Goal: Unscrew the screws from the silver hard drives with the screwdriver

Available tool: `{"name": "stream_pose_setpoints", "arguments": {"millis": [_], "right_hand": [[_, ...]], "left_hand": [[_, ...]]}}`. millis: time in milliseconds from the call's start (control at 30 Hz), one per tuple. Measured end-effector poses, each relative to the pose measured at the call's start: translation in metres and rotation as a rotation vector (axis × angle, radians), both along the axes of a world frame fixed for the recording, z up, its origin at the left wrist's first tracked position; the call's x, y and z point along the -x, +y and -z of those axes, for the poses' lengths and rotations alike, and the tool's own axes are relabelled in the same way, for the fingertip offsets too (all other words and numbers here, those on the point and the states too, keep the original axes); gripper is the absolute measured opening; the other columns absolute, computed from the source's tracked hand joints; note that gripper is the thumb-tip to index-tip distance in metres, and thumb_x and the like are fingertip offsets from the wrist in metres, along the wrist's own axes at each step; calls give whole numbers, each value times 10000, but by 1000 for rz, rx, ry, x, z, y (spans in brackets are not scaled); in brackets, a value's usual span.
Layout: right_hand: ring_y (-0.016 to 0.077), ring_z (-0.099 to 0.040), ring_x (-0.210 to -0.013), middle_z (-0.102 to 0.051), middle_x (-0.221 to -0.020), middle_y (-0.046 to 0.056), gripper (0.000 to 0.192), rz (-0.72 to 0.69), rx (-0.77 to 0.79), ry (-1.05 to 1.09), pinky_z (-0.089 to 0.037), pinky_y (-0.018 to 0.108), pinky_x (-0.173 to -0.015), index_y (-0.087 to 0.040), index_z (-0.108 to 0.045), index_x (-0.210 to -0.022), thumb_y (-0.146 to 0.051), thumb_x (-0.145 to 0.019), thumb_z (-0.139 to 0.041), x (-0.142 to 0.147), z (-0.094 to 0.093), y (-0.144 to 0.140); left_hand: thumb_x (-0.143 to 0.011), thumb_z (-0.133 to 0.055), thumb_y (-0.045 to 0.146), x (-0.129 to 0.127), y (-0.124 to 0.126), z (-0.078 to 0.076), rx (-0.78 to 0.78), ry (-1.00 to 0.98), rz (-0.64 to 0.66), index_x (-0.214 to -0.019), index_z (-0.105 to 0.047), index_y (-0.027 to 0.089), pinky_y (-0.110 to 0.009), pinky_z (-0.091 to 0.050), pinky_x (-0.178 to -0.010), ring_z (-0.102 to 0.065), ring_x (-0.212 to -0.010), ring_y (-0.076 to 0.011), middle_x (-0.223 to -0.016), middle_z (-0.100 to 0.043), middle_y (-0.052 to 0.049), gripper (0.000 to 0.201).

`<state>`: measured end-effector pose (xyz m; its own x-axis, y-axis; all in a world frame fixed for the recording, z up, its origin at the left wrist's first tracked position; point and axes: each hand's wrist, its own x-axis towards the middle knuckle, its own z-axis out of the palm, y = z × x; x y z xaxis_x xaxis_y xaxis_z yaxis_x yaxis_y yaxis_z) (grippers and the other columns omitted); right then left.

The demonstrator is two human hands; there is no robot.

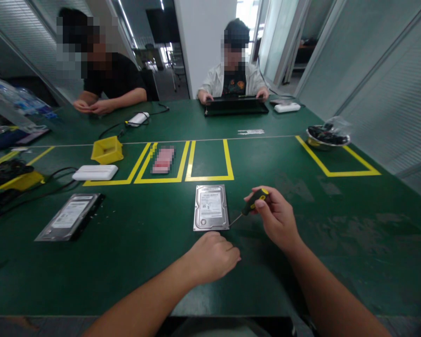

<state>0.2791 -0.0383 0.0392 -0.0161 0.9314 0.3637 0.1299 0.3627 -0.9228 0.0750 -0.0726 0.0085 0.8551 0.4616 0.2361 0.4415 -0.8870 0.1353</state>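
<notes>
The right hand point(275, 217) grips a screwdriver point(253, 202), its tip at the hard drive point(211, 207) corner. The left hand point(212, 255) rests on the table point(337, 234), fingers curled shut and empty.

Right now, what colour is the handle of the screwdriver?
Black with yellow, on the screwdriver that the right hand holds; the head view shows it.

A hard drive point(211, 207) lies flat on the table point(337, 224) at the centre of the frame. The left hand point(214, 255) rests on the table just below it. The right hand point(275, 217) sits right of the drive with a screwdriver point(250, 206) whose tip reaches the drive's lower right corner. A second hard drive point(70, 217) lies at the left. Above it lie a flat box point(95, 172) and a bin point(107, 150). A bowl point(328, 137) stands at the upper right. A laptop point(235, 105) sits at the far edge.
</notes>
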Motion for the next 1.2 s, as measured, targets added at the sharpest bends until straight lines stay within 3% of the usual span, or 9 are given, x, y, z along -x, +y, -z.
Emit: {"name": "stream_pose_setpoints", "arguments": {"millis": [667,967,1200], "right_hand": [[133,-663,-804,-683,-995,61,265,-42,-16,-56,-566,236,-669,-193,-537,-1187,-337,-964,-539,-2,0,-1],[146,-644,-862,-661,-1047,57,308,-154,-43,-214,-530,264,-745,-221,-510,-1268,-342,-985,-497,-7,-11,-5],[185,-603,-946,-621,-1086,77,326,-208,-107,-383,-510,314,-810,-223,-556,-1271,-345,-975,-494,-6,-31,-4]], "left_hand": [[-952,-519,267,0,0,-3,13,-17,-4,-726,-591,185,-325,-373,-579,-602,-609,-166,-661,-649,-7,251],[-959,-514,284,1,-1,-2,31,10,-4,-748,-598,180,-318,-400,-606,-614,-644,-156,-685,-650,-17,250],[-952,-518,288,1,0,-3,61,14,-2,-772,-609,183,-313,-417,-614,-621,-648,-170,-698,-656,-13,227]]}}
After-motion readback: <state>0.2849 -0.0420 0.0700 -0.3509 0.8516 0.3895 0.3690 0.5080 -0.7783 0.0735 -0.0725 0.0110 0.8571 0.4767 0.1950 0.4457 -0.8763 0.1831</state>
